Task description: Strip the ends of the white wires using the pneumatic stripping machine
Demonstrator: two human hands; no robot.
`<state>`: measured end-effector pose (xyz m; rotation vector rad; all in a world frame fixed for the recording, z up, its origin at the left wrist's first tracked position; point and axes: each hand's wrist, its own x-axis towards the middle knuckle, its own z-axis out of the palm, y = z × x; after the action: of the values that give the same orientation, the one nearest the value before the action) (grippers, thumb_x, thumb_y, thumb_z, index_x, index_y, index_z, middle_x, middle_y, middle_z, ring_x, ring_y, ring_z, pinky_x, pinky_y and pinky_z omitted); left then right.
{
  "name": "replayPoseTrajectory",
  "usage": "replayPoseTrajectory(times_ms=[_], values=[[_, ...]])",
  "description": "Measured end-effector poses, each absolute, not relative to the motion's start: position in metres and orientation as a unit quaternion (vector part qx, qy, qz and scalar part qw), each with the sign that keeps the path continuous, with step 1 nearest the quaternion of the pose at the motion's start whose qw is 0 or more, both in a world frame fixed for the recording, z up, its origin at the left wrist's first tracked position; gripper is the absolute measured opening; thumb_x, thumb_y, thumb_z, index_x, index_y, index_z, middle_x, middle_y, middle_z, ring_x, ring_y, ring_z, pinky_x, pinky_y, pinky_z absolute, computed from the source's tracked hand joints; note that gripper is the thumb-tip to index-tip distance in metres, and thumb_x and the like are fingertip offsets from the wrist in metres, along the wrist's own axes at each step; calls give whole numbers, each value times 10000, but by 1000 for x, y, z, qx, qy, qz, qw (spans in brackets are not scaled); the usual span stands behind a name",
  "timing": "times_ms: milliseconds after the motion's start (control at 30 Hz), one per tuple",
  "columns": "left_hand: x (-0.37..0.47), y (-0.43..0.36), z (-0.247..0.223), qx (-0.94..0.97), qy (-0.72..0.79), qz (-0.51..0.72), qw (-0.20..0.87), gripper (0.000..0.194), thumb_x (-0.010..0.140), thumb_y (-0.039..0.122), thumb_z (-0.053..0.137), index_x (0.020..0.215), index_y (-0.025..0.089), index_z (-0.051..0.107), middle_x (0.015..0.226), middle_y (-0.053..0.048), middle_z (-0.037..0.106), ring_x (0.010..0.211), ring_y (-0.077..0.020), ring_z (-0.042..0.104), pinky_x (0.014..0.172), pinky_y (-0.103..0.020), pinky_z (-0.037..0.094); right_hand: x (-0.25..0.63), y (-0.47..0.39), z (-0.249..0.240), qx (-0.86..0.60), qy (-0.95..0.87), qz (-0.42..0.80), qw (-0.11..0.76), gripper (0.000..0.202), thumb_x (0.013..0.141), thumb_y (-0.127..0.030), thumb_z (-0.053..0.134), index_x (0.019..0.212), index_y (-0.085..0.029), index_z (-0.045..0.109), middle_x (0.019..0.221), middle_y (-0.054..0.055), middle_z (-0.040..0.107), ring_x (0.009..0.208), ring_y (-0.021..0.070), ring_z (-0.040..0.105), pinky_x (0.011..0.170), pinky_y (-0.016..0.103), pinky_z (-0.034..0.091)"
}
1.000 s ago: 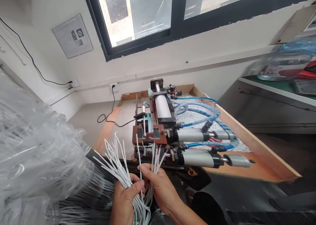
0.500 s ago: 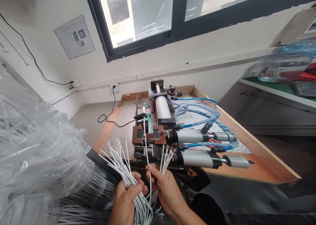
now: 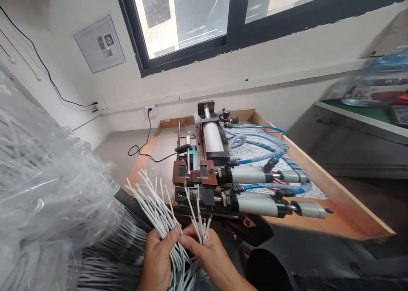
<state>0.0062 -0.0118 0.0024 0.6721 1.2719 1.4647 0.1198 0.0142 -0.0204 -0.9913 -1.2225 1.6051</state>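
My left hand [image 3: 161, 252] is closed round a thick bundle of white cables [image 3: 156, 210], whose ends fan out up and to the left. Beside it, my right hand [image 3: 204, 248] grips a smaller bunch of white cables [image 3: 201, 229], several of them with reddish tips. Its thumb and forefinger meet close to my left thumb at the edge of the thick bundle. Just beyond both hands stands a pneumatic machine [image 3: 194, 174] with brown clamp blocks and silver cylinders. One cable of the right bunch points up toward the clamp blocks. The lower lengths of the cables hang partly hidden below my hands.
A wooden-rimmed tray [image 3: 350, 206] surrounds the machine, with blue air hoses [image 3: 264, 142] and many small clippings inside. Clear plastic [image 3: 57, 176] covers grey cable bundles [image 3: 108, 257] at left. A green-topped shelf [image 3: 366, 112] juts out at right, holding a plastic bottle.
The single cable that reached into the clamp blocks has been drawn out. My right hand has come down and left, against my left hand, and more reddish tips show.
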Motion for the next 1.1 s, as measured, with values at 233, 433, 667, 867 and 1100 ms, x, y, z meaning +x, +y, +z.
replayPoseTrajectory(times_ms=[233,433,667,867,1100], values=[[11,-10,8,234,522,615,543,125,642,244,654,664,123,632,571,-18,624,549,-138,562,578,-278,448,116,9,-24,-379,-362,700,485,286,674,-425,609,660,-140,582,543,3,544,491,105,448,455,211,320],[11,-9,6,198,535,614,546,154,615,235,677,713,127,626,576,-16,631,531,-135,568,534,-271,454,119,8,-17,-380,-330,709,494,342,615,-461,650,725,-139,621,514,-11,535,431,84,415,431,207,311],[9,-8,3,252,501,620,549,129,681,227,618,600,134,579,457,33,548,413,-79,475,446,-216,380,129,26,16,-243,-455,757,402,337,718,-442,558,654,-119,628,525,4,528,438,71,390,447,202,299],[3,-11,-7,234,531,610,539,148,666,279,628,674,136,589,500,28,557,446,-101,503,454,-233,400,126,29,30,-259,-416,749,446,323,673,-431,614,822,-146,646,491,-29,509,382,58,362,412,198,285],[-1,-11,-11,188,578,603,517,188,624,282,667,679,133,565,532,14,574,460,-110,528,447,-241,430,130,16,-18,-396,-458,673,425,368,689,-448,585,868,-136,663,470,-27,481,393,72,341,399,201,245]])
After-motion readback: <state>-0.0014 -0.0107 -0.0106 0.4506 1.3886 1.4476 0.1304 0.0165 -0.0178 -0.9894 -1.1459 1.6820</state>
